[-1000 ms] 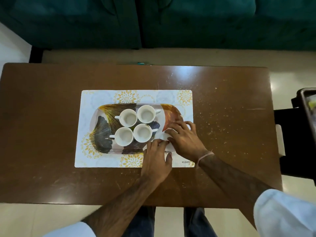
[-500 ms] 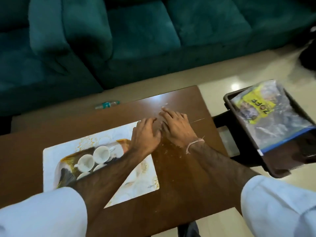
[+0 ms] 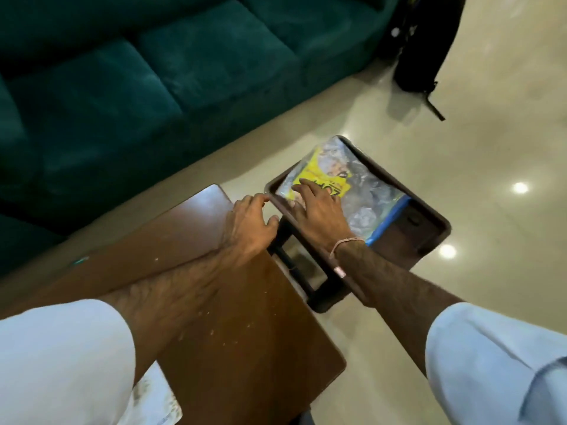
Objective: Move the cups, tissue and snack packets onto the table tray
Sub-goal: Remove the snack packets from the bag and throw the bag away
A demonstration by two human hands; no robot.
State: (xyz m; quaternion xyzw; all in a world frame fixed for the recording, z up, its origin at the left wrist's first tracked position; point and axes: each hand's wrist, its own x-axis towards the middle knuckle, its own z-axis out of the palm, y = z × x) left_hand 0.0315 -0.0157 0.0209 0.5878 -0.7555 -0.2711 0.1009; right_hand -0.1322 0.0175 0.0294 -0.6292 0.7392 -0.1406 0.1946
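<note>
A clear snack packet with a yellow label and a blue edge lies in a dark brown side tray on a low stand right of the wooden table. My right hand rests flat on the packet's near end, fingers spread and not closed around it. My left hand hovers over the table's right end with loosely curled fingers, its fingertips at the side tray's rim, holding nothing. The table tray, cups and tissue are out of view.
A corner of the white placemat shows at the bottom left. A dark green sofa runs behind the table. A black bag stands on the glossy floor at the top right.
My view swung right, away from the cup tray. Both hands left the placemat and crossed the table's right end; the right hand now lies on the snack packet.
</note>
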